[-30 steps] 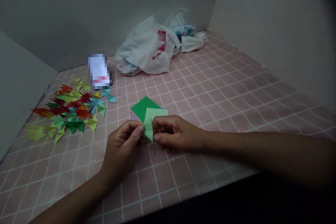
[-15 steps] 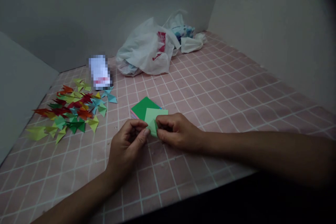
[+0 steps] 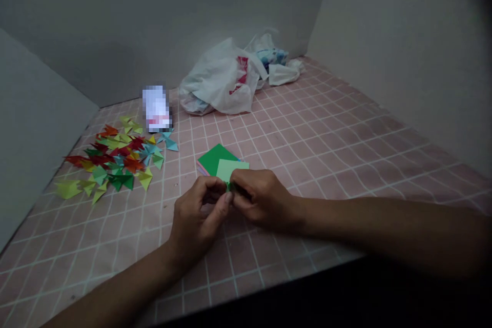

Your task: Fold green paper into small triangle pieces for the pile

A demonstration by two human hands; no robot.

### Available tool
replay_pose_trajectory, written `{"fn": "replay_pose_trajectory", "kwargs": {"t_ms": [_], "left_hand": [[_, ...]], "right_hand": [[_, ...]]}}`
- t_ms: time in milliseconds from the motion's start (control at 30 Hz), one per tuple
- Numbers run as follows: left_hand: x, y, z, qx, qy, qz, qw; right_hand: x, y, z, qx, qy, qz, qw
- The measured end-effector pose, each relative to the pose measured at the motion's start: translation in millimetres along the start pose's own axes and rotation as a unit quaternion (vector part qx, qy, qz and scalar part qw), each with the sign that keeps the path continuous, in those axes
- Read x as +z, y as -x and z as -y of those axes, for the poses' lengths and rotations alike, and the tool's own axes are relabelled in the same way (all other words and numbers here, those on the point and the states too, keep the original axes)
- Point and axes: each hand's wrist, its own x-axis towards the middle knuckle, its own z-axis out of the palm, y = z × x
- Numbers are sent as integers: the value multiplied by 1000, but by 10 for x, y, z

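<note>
My left hand point(image 3: 202, 210) and my right hand point(image 3: 265, 197) meet fingertip to fingertip near the middle of the table. Between them they pinch a small folded piece of green paper point(image 3: 228, 186), mostly covered by the fingers. Just behind the hands lies a stack of square origami paper: a dark green sheet point(image 3: 217, 156) on it, with a pale green sheet point(image 3: 232, 166) overlapping its near corner. Edges of pink and blue sheets peek out underneath.
Left of the hands, many folded paper pieces point(image 3: 119, 156) in red, orange, yellow, green and blue lie heaped. Behind them a blurred phone point(image 3: 157, 108) stands lit. A white plastic bag point(image 3: 219, 82) and a white-and-blue bundle point(image 3: 272, 56) sit by the back wall. A pink checked cloth point(image 3: 326, 143) covers the table.
The view has shifted slightly. My hands have come closer together, and the green paper between them now shows less, looking narrower and more hidden by the fingers.
</note>
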Motion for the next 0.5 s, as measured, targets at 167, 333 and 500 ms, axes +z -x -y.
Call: {"fn": "replay_pose_trajectory", "kwargs": {"t_ms": [167, 333, 500], "left_hand": [[9, 21, 9, 63, -60, -14, 996], [29, 16, 0, 48, -56, -27, 997], [24, -7, -2, 53, -46, -39, 997]], "right_hand": [[18, -4, 54, -27, 24, -31, 999], [47, 5, 69, -88, 51, -46, 994], [58, 8, 62, -88, 37, -63, 993]]}}
